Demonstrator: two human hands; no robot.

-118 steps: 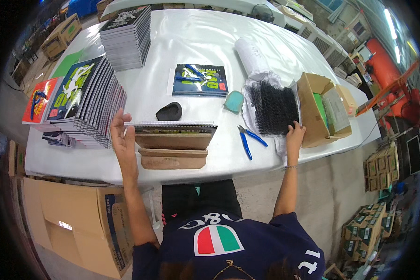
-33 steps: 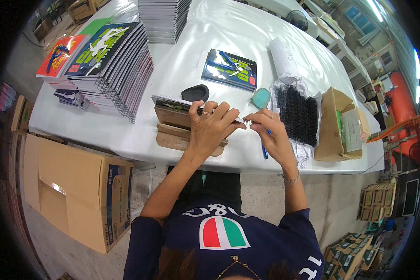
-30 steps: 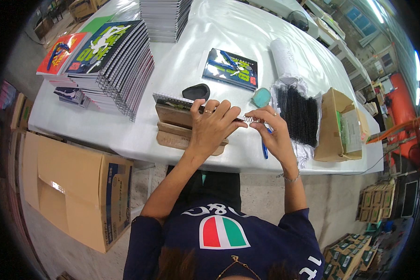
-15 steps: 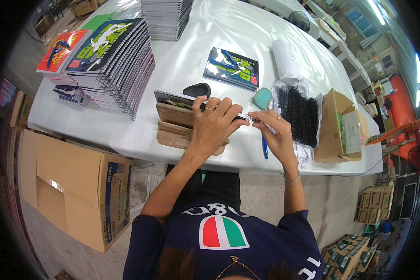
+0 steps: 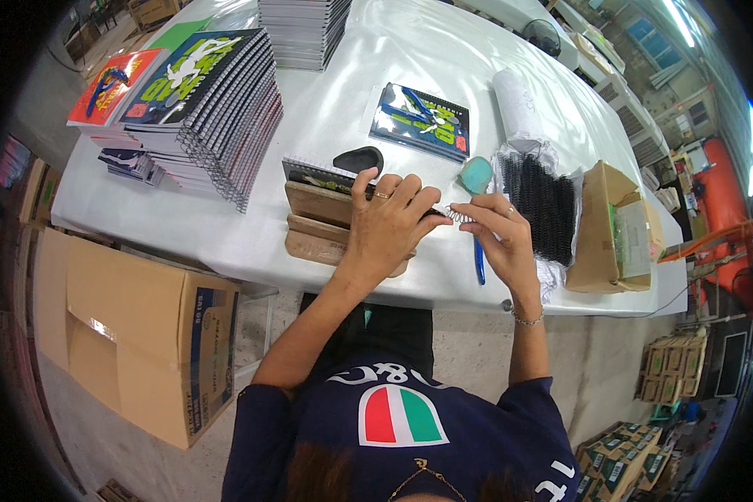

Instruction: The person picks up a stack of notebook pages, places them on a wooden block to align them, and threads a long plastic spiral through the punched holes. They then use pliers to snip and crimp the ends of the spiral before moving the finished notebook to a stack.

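Green lettering, big and bold, across the dark notebook cover at left, and more on the middle notebook lying on the worktop! Yellow lettering on the orange notebook; white characters on the navy shirt (a tricoloured badge beside them). Pale print lines the carton's blue band; the white roll possibly bears handwriting.

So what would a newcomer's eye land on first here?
Probably the left hand gripping a notebook at the wooden stand, centre, and the right hand pinching a thin coil beside it. Then the notebook stack on the table's left, and the pile of black coils, right, beside an open box.
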